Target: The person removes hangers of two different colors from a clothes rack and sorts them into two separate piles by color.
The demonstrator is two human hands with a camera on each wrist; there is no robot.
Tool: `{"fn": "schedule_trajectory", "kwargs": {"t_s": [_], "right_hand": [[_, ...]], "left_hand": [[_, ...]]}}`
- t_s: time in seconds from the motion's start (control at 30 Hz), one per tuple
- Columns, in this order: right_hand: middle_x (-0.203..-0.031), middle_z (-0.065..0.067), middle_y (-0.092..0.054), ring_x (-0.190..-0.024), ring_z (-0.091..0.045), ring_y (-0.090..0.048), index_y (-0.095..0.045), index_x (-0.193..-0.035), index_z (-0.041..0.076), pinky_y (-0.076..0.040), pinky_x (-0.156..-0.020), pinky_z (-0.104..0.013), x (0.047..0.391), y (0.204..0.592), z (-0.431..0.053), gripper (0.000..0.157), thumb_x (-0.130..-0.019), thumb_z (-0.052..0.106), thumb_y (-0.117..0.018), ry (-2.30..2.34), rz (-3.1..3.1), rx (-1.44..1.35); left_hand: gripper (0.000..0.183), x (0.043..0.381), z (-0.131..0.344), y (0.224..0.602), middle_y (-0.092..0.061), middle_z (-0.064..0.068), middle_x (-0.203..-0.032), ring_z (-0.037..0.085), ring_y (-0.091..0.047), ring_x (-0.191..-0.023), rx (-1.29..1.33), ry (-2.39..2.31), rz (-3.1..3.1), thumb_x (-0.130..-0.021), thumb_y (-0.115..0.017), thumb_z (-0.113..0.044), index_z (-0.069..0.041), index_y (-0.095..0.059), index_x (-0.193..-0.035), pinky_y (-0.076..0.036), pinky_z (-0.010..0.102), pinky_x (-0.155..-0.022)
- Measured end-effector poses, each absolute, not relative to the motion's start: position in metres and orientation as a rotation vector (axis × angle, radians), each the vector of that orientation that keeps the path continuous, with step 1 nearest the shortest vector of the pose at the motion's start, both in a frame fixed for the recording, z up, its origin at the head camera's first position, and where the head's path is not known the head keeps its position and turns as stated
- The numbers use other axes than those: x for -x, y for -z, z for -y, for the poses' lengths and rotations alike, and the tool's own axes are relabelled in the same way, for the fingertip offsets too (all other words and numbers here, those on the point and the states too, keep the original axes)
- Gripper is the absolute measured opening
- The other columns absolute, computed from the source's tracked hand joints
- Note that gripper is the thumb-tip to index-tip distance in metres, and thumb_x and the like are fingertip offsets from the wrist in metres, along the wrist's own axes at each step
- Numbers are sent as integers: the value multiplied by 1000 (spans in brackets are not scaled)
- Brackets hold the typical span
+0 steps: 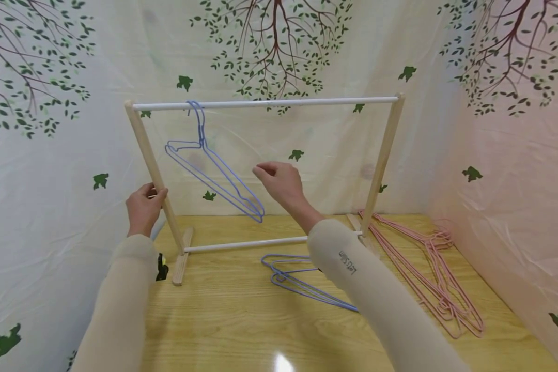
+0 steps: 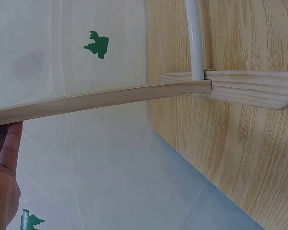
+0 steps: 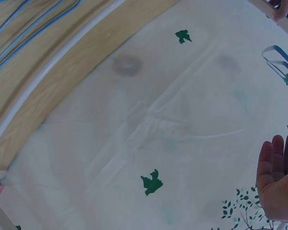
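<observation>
My left hand holds the left wooden post of a small clothes rack, its fingers lying along the post in the left wrist view. Two blue hangers hang from the rack's white top rail, near its left end. To the right of those hangers, my right hand is raised in the air below the rail. Nothing is in it, and its fingers look fairly straight in the right wrist view. Several more blue hangers lie on the table, partly covered by my right sleeve.
A pile of pink hangers lies on the wooden table at the right, beside the rack's right post. A white lower rail joins the rack's feet. Behind stands a pale sheet printed with branches and birds.
</observation>
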State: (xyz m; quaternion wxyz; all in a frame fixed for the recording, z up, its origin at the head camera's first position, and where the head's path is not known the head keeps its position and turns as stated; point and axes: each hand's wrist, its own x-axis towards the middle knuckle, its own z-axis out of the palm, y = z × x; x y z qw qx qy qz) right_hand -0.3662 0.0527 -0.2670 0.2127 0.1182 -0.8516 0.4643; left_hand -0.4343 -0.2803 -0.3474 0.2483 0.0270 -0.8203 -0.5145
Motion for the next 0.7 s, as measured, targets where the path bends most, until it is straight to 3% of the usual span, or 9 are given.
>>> {"fn": "schedule_trajectory", "kwargs": {"t_s": [0.43, 0.7], "right_hand": [[-111, 3, -72, -100, -12, -66, -74, -119, 17, -52, -86, -29, 378, 266, -16, 34, -95, 41, -67, -1189, 2479, -361], [-110, 3, -73, -98, -12, -67, -75, -118, 18, -53, -84, -29, 389, 274, -15, 30, -95, 36, -69, -1177, 2476, -353]], "left_hand": [[43, 437, 277, 349, -65, 23, -118, -5, -57, -78, -87, 1410, 2228, -98, -61, -25, 1, -61, -133, -50, 9, -65], [42, 440, 272, 350, -65, 21, -116, -6, -57, -77, -87, 1422, 2211, -99, -61, -24, 2, -61, -132, -51, 9, -65]]}}
